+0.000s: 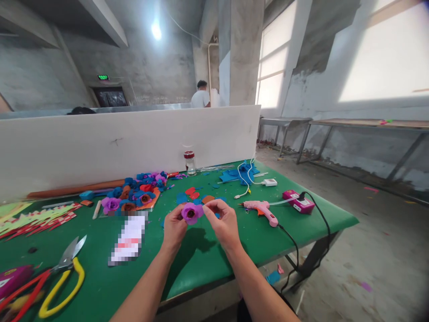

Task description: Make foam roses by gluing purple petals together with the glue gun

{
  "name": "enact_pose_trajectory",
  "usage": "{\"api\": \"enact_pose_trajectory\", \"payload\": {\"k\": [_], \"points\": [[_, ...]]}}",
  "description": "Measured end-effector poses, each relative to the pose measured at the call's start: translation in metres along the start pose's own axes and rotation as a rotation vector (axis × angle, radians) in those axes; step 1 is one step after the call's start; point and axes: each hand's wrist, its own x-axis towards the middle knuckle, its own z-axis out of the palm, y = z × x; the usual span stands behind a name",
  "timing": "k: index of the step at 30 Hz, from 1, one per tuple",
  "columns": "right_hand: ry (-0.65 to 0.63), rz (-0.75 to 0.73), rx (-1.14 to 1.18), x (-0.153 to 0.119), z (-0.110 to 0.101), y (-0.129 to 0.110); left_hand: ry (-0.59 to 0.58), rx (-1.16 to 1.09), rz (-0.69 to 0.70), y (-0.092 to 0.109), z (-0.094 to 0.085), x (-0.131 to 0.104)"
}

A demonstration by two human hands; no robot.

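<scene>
A purple paper flower (pixel 191 213) with a dark centre is held up above the green table (pixel 254 237). My left hand (pixel 174 226) grips it from the left side. On the right, my right hand (pixel 224 220) pinches the edge of a purple petal between thumb and fingers. Behind the hands lie loose red petal pieces (pixel 192 193) and blue paper pieces. To the right, a pink glue gun (pixel 263 210) rests on the table with a glue stick in its back end. A heap of finished paper flowers (pixel 134 192) lies to the left.
Yellow-handled scissors (pixel 69 268) lie open at the left. A glass jar (pixel 189 163) stands near the white partition (pixel 134 143). A magenta box (pixel 298 201) with a black plug and cable sits at right. A white charger (pixel 269 182) lies near blue paper. A person (pixel 200 96) is beyond the partition.
</scene>
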Motion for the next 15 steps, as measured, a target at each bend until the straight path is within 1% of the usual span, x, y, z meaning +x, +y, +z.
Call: {"api": "enact_pose_trajectory", "payload": {"k": [3,5,8,15], "points": [[-0.041,-0.038,-0.134,-0.0021,0.0011,-0.0019,0.014,-0.008,-0.003,0.0023,0.0002,0.0008],[-0.062,-0.058,-0.173,-0.0027,0.0018,-0.0026,0.013,-0.003,-0.001,0.0040,0.0002,0.0010],[-0.081,-0.063,-0.196,-0.0029,0.0027,-0.0027,-0.004,0.001,0.019,0.0057,0.0003,0.0008],[-0.102,-0.023,-0.215,-0.0037,0.0056,-0.0002,-0.022,-0.003,0.028,0.0063,0.0005,0.0008]]}}
